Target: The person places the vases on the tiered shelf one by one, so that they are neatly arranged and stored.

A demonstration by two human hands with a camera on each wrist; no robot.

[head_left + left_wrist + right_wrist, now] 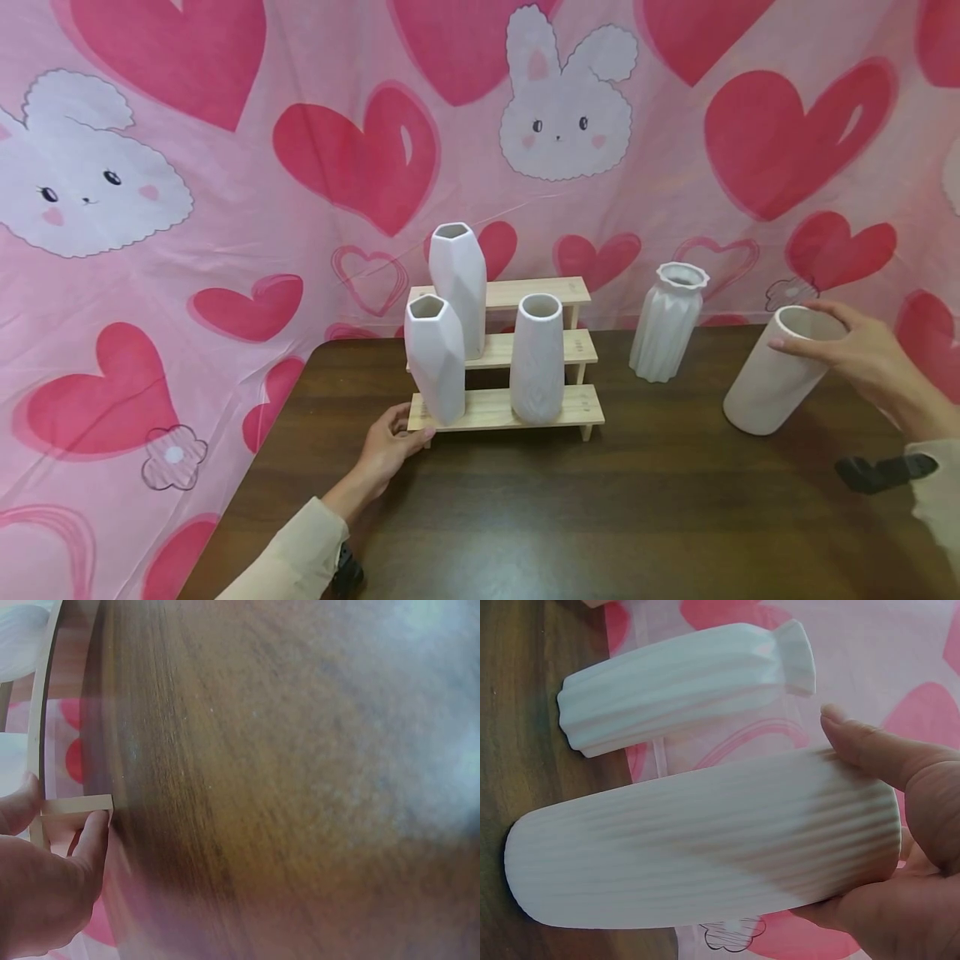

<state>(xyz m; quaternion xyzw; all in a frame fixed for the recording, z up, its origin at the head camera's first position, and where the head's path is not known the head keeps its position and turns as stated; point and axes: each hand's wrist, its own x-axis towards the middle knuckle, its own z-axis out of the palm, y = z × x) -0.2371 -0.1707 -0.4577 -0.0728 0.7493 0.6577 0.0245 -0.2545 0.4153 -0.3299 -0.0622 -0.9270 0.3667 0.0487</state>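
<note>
My left hand [386, 450] grips the lower left corner of a three-step wooden stand [487, 408]. In the left wrist view its thumb lies on the step's edge and a finger touches the short leg [76, 804]. At the right my right hand [870, 354] holds a ribbed white vase [765, 383] by its rim, thumb on one side and fingers on the other. The vase's base appears to meet the table. Beside it stands a fluted white vase [666, 329] with a flared, scalloped mouth; the right wrist view shows a gap between the two.
A faceted white vase [442, 367] and a slim textured vase [537, 367] stand on the lowest step. Another faceted vase [460, 283] stands higher, behind. The dark wooden table [562, 517] ends at a pink cloth [465, 142] with hearts and rabbits.
</note>
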